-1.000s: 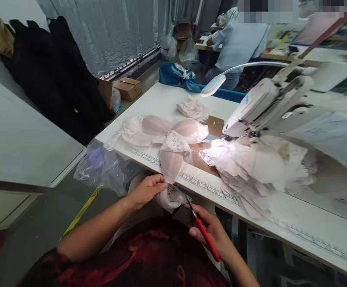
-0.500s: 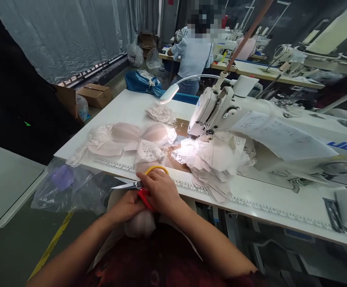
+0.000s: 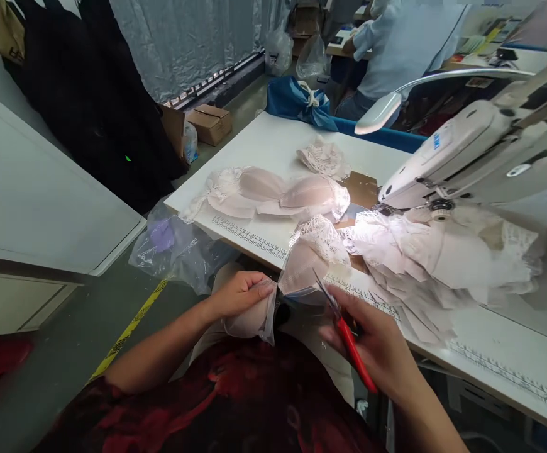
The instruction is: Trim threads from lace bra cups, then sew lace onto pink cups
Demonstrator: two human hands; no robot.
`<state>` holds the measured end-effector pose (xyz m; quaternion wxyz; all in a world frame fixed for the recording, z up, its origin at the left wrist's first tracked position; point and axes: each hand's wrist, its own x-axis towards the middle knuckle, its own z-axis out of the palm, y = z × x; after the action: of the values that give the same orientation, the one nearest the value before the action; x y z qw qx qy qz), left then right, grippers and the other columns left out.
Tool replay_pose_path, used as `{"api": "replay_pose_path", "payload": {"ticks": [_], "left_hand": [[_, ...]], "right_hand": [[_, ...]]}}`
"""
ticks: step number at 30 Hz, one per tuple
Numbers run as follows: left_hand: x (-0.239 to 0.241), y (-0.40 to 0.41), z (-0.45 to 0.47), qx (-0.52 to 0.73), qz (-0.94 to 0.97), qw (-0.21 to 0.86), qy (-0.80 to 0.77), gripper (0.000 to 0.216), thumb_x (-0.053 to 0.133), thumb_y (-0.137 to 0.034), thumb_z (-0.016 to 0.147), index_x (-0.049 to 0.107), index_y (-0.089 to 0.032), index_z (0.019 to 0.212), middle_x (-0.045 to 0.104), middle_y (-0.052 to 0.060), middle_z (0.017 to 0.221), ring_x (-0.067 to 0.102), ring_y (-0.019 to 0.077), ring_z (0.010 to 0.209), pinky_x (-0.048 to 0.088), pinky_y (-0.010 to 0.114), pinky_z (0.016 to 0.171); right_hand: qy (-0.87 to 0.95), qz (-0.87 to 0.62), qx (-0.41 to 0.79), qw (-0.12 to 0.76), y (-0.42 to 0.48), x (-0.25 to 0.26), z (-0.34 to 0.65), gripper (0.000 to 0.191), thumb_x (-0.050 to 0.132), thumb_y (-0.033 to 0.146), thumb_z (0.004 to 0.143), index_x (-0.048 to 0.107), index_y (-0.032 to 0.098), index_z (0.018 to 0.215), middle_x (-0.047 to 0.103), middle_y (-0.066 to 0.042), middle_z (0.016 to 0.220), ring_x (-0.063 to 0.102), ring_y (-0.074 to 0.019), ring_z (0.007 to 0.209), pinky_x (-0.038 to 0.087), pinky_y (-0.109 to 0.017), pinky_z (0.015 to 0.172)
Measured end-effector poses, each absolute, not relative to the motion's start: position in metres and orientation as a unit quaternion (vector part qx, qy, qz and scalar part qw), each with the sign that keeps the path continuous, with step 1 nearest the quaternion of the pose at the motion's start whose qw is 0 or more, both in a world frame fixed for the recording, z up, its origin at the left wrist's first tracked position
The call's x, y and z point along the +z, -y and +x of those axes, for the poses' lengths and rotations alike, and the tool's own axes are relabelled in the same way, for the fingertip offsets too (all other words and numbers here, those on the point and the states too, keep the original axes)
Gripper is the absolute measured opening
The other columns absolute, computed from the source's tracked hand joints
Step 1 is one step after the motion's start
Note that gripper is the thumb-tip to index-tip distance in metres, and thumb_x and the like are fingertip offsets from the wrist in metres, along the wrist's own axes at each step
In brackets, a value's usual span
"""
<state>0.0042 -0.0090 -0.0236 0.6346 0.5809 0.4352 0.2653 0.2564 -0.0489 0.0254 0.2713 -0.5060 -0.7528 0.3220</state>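
My left hand (image 3: 233, 294) pinches the edge of a pale pink bra cup (image 3: 254, 319) with sheer fabric, held over my lap just off the table's front edge. In my right hand (image 3: 380, 330) are scissors (image 3: 354, 355) with a red handle, their blades pointing up and to the left. Part of the handle is hidden by the fingers. A lace-trimmed bra cup (image 3: 304, 264) hangs over the table edge between both hands. Behind it lies another pair of joined cups (image 3: 297, 192) with lace. A heap of pale lace pieces (image 3: 424, 245) sits under the sewing machine head (image 3: 443, 151).
The white sewing table (image 3: 249, 148) has a printed ruler (image 3: 249, 238) along its front. A lamp (image 3: 380, 113) arches over it. A crumpled lace piece (image 3: 323, 157) and blue cloth bundle (image 3: 297, 104) are at the back. A plastic bag (image 3: 183, 251) hangs left. A co-worker (image 3: 405, 38) sits beyond.
My hands have come apart. The scissors moved right with my right hand, while my left hand shifted left with the cup. The view has turned left and down.
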Motion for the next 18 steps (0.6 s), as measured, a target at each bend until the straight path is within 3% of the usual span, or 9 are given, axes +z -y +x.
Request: {"api": "replay_pose_path", "payload": {"ticks": [3, 5, 8, 14, 18], "left_hand": [[-0.024, 0.006, -0.001, 0.269, 0.614, 0.61, -0.424, 0.037, 0.052, -0.045, 0.088, 0.065, -0.01, 0.088, 0.061, 0.003, 0.08, 0.053, 0.0122, 0.073, 0.041, 0.021, 0.068], [-0.025, 0.004, -0.002, 0.264, 0.629, 0.603, -0.415, 0.036, 0.05, -0.043, 0.089, 0.065, -0.01, 0.089, 0.062, 0.003, 0.08, 0.053, 0.0126, 0.074, 0.041, 0.021, 0.068], [-0.025, 0.001, -0.002, 0.253, 0.643, 0.596, -0.409, 0.036, 0.049, -0.042, 0.089, 0.065, -0.01, 0.089, 0.063, 0.003, 0.08, 0.054, 0.0127, 0.073, 0.042, 0.021, 0.067], [-0.023, 0.0, -0.003, 0.239, 0.635, 0.614, -0.403, 0.039, 0.052, -0.044, 0.087, 0.066, -0.008, 0.09, 0.065, 0.005, 0.081, 0.057, 0.0133, 0.074, 0.043, 0.021, 0.068], [-0.025, -0.001, -0.005, 0.221, 0.618, 0.64, -0.4, 0.041, 0.053, -0.048, 0.085, 0.065, -0.009, 0.083, 0.059, 0.001, 0.071, 0.051, 0.011, 0.067, 0.041, 0.02, 0.062]], "right_hand": [[0.685, -0.467, 0.525, 0.19, 0.068, 0.01, 0.267, 0.048, 0.066, 0.037, 0.081, 0.057, 0.022, 0.126, 0.066, 0.0, 0.081, 0.059, -0.0164, 0.067, 0.047, -0.024, 0.062], [0.644, -0.457, 0.592, 0.16, 0.072, -0.005, 0.264, 0.048, 0.067, 0.035, 0.081, 0.057, 0.022, 0.127, 0.068, -0.001, 0.087, 0.061, -0.0185, 0.076, 0.048, -0.025, 0.068], [0.61, -0.427, 0.642, 0.184, 0.065, -0.023, 0.251, 0.048, 0.065, 0.036, 0.083, 0.056, 0.022, 0.128, 0.068, -0.003, 0.101, 0.061, -0.0234, 0.093, 0.049, -0.029, 0.081], [0.627, -0.402, 0.625, 0.234, 0.046, -0.038, 0.228, 0.052, 0.065, 0.04, 0.082, 0.056, 0.019, 0.128, 0.067, -0.007, 0.115, 0.059, -0.0283, 0.107, 0.046, -0.037, 0.094], [0.693, -0.425, 0.538, 0.224, 0.041, -0.039, 0.225, 0.047, 0.068, 0.041, 0.079, 0.061, 0.02, 0.12, 0.069, -0.006, 0.102, 0.061, -0.0274, 0.095, 0.048, -0.036, 0.086]]}}
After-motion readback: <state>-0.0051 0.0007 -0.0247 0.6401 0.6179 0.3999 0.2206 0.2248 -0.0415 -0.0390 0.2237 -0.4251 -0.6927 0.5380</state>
